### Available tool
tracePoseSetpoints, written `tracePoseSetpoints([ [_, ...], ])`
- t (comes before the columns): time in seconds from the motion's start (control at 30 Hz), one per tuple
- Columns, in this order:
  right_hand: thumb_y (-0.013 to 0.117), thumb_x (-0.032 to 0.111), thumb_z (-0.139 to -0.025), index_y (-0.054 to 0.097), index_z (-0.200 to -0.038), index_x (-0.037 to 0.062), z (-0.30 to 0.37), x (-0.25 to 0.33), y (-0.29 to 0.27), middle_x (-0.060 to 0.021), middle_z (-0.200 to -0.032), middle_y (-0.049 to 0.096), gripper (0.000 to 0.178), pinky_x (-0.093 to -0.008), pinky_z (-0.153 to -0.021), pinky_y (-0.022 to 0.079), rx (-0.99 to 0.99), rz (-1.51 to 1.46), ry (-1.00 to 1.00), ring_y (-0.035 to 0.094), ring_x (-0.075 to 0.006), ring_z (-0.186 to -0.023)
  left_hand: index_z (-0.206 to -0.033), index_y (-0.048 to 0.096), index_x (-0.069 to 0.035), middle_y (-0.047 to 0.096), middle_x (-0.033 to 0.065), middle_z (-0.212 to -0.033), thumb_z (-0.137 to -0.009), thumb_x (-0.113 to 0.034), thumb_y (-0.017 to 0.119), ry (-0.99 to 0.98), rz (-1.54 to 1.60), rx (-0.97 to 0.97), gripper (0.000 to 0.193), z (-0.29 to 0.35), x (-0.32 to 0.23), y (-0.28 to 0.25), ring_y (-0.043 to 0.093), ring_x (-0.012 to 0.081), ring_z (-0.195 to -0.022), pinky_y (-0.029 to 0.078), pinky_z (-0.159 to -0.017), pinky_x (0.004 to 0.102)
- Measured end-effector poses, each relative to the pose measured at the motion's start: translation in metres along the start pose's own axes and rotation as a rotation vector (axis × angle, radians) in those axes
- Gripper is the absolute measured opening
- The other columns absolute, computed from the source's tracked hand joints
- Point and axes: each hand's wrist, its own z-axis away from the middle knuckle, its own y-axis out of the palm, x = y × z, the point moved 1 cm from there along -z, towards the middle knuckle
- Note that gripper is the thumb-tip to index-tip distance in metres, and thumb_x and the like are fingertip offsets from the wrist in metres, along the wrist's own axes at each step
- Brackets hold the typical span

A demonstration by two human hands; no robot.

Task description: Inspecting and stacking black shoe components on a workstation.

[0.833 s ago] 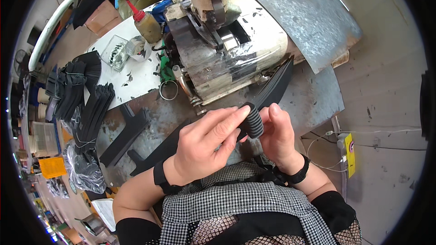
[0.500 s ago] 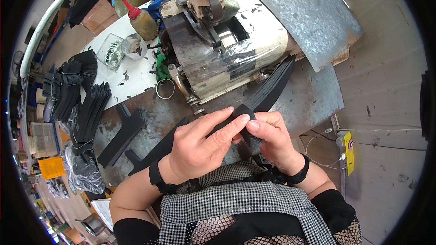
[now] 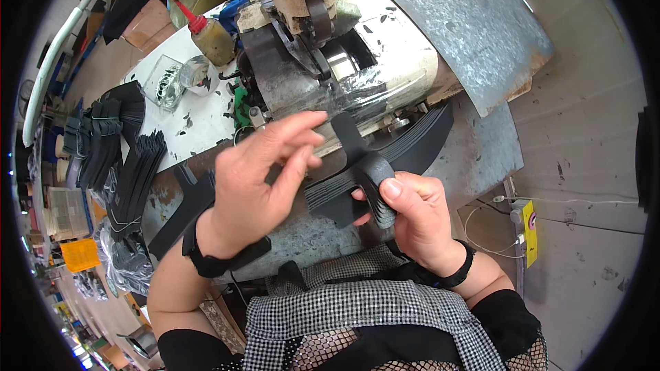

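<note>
Left hand (image 3: 258, 172): raised over the table, thumb and fingers spread apart, nothing seen in its grasp; its fingertips point toward an upright dark tab (image 3: 349, 139), with a gap between.

Right hand (image 3: 423, 213): closed, thumb over fingers, gripping the bent end of a stack of thin dark strips (image 3: 375, 168) in front of the person's body.

Layered dark pieces (image 3: 426, 141): fanned in a curve between the machine and the right hand; whether they are one with the gripped stack cannot be told.

Dark T-shaped piece or pile (image 3: 180, 216): on the table (image 3: 498, 144), left side, partly hidden by the left arm.

Dark bundles (image 3: 106, 127): at far left, light bands around some of them.

Machine (image 3: 295, 75): beyond the hands, scraps on its pale top; neither hand touches it.

Also listed: bottle with red tip (image 3: 214, 42), clear box (image 3: 165, 82), clear cup (image 3: 198, 77), grey metal sheet (image 3: 467, 34).

State of work: seemingly partway. Bundles at far left are gathered and banded; the gripped stack shows no band and remains in hand; the T-shaped lot lies apart. Whether the banded bundles are finished or waiting is unclear.
</note>
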Motion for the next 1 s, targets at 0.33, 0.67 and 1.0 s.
tracePoseSetpoints([
  [0.33, 0.064, 0.023, -0.097, 0.073, -0.1, -0.004, -0.026, 0.008, 0.008, -0.0113, -0.093, 0.072, 0.028, -0.029, -0.067, 0.058, -0.064, -0.137, 0.065, 0.065, -0.0111, -0.074, -0.105, 0.07, 0.003, 0.064, 0.0101, -0.091, -0.068, -0.007, 0.064, 0.738, -0.54, 0.039, 0.039, -0.032, 0.028, -0.009, 0.063, 0.0243, -0.075, 0.054, -0.061, 0.032],
  [0.67, 0.064, 0.024, -0.097, 0.072, -0.099, -0.0027, -0.033, 0.01, 0.017, -0.011, -0.098, 0.071, 0.028, -0.0313, -0.07, 0.06, -0.083, -0.176, 0.12, 0.067, -0.0124, -0.08, -0.098, 0.07, 0.005, 0.064, 0.0105, -0.087, -0.065, -0.006, 0.065, 0.775, -0.568, 0.026, 0.035, -0.042, 0.038, -0.008, 0.061, 0.0242, -0.072, 0.053, -0.059, 0.0325],
  [1.0, 0.063, 0.025, -0.098, 0.072, -0.099, -0.0025, -0.04, 0.015, 0.018, -0.0101, -0.097, 0.071, 0.029, -0.0309, -0.071, 0.06, -0.103, -0.2, 0.095, 0.068, -0.0132, -0.082, -0.098, 0.07, 0.004, 0.065, 0.0109, -0.09, -0.066, -0.006, 0.065, 0.721, -0.534, 0.056, 0.034, -0.051, 0.042, -0.01, 0.061, 0.0253, -0.075, 0.054, -0.062, 0.0331],
])
